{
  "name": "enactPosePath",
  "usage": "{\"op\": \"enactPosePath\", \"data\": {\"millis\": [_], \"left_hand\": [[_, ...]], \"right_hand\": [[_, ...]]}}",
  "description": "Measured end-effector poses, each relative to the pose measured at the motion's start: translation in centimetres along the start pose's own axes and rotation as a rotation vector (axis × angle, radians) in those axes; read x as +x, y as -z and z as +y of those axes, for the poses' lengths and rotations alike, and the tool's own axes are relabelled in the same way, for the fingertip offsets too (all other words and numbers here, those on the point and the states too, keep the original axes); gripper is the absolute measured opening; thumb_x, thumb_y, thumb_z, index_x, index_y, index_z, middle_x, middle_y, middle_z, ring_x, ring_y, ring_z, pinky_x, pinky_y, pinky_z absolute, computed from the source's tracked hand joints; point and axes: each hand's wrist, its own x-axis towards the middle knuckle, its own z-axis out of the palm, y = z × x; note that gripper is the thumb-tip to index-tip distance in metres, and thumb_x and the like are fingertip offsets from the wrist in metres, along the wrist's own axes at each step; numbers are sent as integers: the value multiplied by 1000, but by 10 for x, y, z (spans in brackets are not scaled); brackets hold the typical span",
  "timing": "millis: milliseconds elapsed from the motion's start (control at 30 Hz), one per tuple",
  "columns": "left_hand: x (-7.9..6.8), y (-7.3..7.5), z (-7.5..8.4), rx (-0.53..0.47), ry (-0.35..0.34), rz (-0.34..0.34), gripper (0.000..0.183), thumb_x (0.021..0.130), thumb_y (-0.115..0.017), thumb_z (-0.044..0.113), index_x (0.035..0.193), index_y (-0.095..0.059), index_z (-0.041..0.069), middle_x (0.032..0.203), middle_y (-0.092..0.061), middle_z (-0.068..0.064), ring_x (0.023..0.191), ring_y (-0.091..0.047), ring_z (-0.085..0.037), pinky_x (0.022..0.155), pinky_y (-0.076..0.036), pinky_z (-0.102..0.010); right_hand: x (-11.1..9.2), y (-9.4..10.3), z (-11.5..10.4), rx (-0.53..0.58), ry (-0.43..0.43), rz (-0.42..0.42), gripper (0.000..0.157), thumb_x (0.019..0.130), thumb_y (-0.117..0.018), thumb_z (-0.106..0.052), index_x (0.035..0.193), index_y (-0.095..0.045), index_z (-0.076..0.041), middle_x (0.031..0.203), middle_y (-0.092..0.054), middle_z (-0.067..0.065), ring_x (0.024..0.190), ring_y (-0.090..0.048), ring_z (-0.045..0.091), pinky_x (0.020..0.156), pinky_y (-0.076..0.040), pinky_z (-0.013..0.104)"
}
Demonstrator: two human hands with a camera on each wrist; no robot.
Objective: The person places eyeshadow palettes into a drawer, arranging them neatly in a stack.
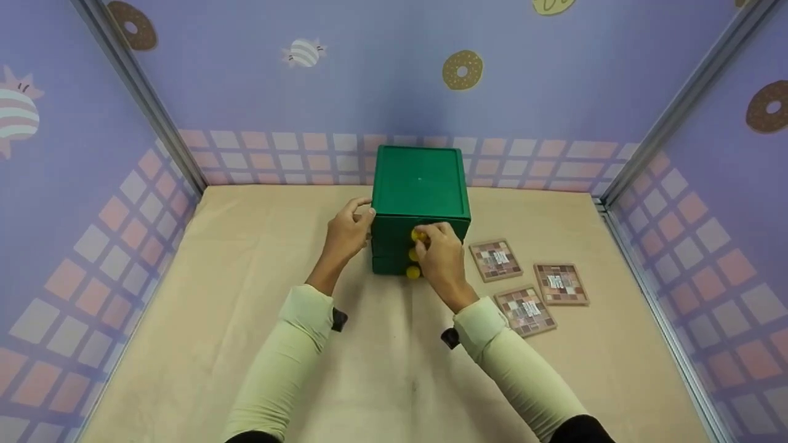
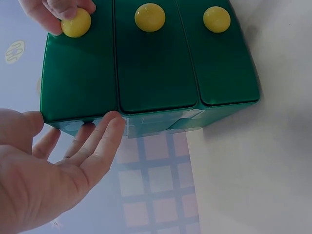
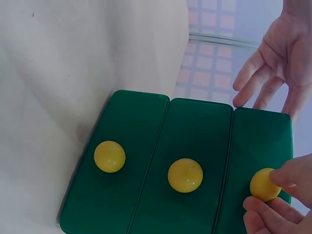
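Note:
A small green drawer cabinet (image 1: 420,181) stands against the back wall, with three stacked drawers facing me. Each drawer front carries one round yellow knob. My right hand (image 1: 444,263) pinches the top drawer's knob (image 3: 262,185) between thumb and fingers. The middle knob (image 3: 185,175) and the bottom knob (image 3: 109,156) sit free below it. All three drawers look closed. On the cabinet's left side, my left hand (image 1: 348,234) steadies it with extended fingers, the thumb at the upper front edge in the left wrist view.
Three flat square tiles with a mosaic pattern, an upper tile (image 1: 495,260), a right tile (image 1: 561,284) and a lower tile (image 1: 525,310), lie right of the cabinet on the beige cloth (image 1: 246,277). Printed walls (image 1: 394,92) enclose the table at the back and sides.

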Motion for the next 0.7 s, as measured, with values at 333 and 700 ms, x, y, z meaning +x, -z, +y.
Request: {"op": "enactPosePath", "data": {"millis": [333, 700], "left_hand": [[-1, 2, 2, -9, 11, -24, 37, 99, -48, 40, 134, -51, 28, 113, -65, -8, 84, -69, -30, 61, -54, -30], [2, 2, 1, -5, 41, -25, 38, 98, -49, 40, 134, -51, 29, 105, -67, -6, 81, -66, -32, 59, -52, -28]], "right_hand": [[-14, 3, 2, -9, 77, 55, 18, 84, -71, -9, 103, -72, -9, 101, -63, 8, 91, -66, 21, 75, -58, 30], [-36, 8, 2, -13, 179, 104, 17, 81, -75, -9, 98, -73, -9, 96, -62, 7, 87, -68, 18, 72, -57, 25]]}}
